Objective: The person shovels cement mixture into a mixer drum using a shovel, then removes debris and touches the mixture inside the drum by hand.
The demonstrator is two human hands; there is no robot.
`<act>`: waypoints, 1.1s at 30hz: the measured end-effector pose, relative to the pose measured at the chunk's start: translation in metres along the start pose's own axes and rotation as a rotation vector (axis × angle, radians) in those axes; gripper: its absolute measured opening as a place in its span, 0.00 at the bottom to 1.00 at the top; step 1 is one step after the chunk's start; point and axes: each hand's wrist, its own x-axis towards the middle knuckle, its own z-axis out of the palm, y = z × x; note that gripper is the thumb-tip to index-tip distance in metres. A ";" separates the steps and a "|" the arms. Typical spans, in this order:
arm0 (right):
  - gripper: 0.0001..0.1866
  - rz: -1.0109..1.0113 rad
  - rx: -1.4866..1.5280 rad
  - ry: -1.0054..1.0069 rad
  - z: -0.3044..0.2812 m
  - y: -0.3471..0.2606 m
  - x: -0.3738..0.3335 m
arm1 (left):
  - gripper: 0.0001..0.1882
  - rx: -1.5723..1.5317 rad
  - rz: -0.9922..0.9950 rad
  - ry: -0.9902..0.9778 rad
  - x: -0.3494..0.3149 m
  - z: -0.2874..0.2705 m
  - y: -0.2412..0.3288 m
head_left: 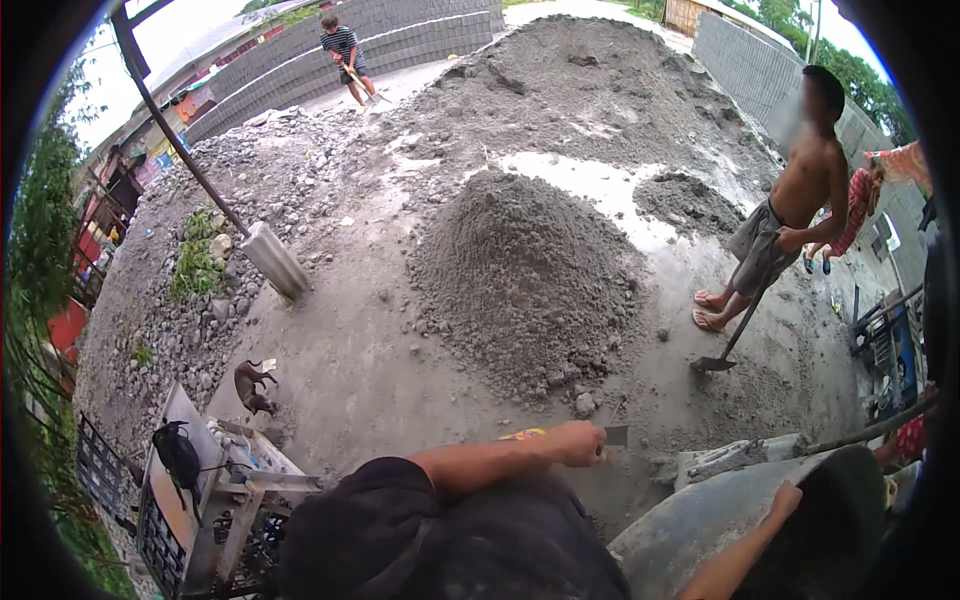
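Held blade (617,436): matt, likely metal. Drum (700,520): smooth, dull. Sand heap (530,275): rough.

The left hand (578,443) covers part of a flat-bladed tool (616,436). The bottom edge cuts off the right forearm (735,557) and big metal drum (665,535). Someone's orange sleeve (903,166) gets cut off too.

Ahead: mound (530,280) — second heap (590,90) behind | left: post (275,262), dog (252,386) nearer | right: drum (680,525), worker (805,175) beyond

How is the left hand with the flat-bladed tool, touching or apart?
Touching: the head view shows the left hand in a fist, the flat-bladed tool jutting from it.
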 end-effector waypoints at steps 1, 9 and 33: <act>0.24 -0.027 -0.003 -0.016 0.002 0.004 0.004 | 0.17 0.008 0.000 0.055 0.003 -0.001 -0.006; 0.24 0.012 0.052 0.012 0.012 0.021 0.015 | 0.19 -0.160 -0.042 0.128 0.025 0.016 -0.018; 0.27 0.087 0.055 -0.030 0.009 0.029 0.019 | 0.21 0.064 0.204 -0.256 0.010 0.015 0.033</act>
